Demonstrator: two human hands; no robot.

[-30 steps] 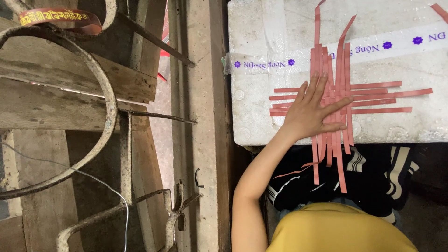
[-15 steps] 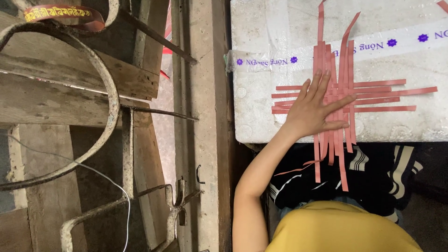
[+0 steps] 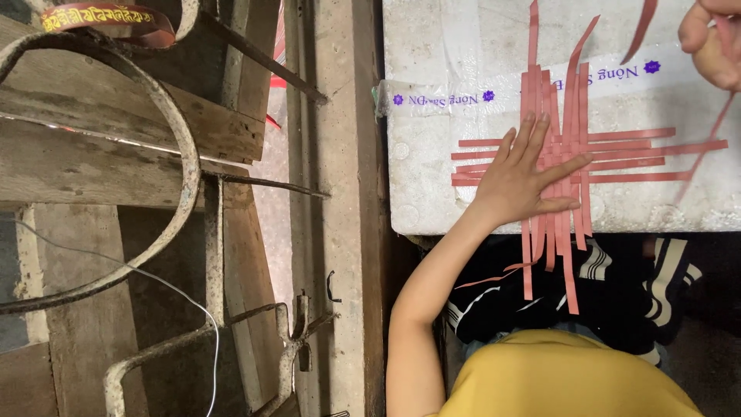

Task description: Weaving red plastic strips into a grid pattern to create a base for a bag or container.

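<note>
While the left hand lies flat, fingers spread, pinning the woven pink paper strips on the white foam box so crossings hold, the right hand pinches one loose strip at top right.
</note>
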